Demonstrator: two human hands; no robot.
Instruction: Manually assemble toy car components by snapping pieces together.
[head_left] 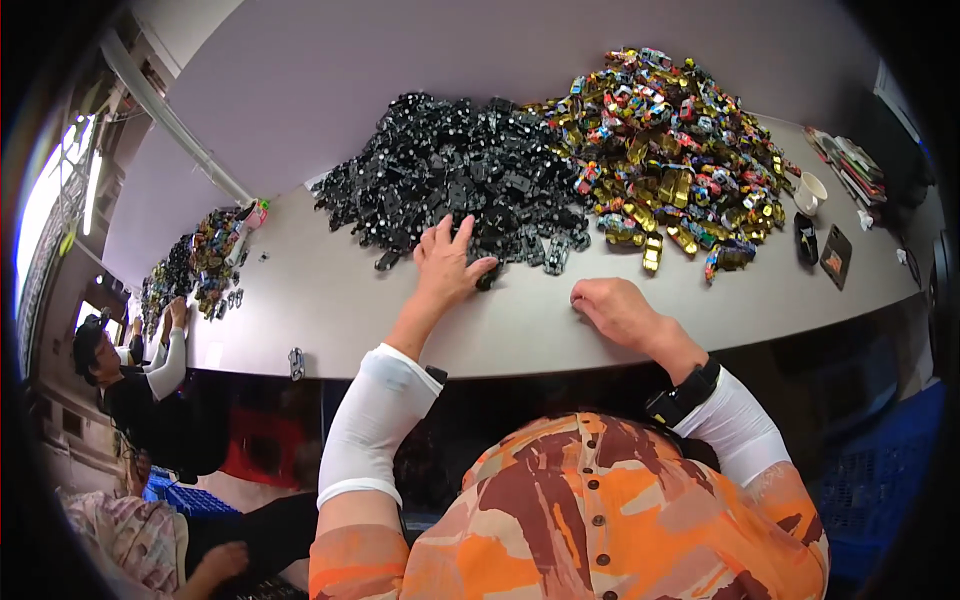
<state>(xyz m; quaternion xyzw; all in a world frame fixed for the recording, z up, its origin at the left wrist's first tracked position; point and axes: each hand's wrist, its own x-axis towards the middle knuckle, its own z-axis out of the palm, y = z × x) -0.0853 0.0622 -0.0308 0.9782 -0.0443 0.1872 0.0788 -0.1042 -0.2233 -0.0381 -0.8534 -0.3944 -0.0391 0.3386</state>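
A large heap of black toy car chassis [450, 170] with small wheels lies in front of me. At its near edge my left hand [445, 265] is open, fingers spread over the closest pieces. One black piece [487, 277] sits by its thumb; whether the thumb touches it I cannot tell. To the right, joining the black heap, is a pile of gold and multicoloured toy car bodies [680, 150]. My right hand [625, 312] rests on the table [540, 325] below both heaps, its fingers curled closed. Anything inside that fist is hidden.
On the right stand a white cup [810, 193], a dark small case [806, 238], a phone [836, 256] and a stack of papers [850, 170]. A lone toy car [296, 363] lies near the left front edge. Farther left, another person [140, 370] works at smaller piles [215, 255].
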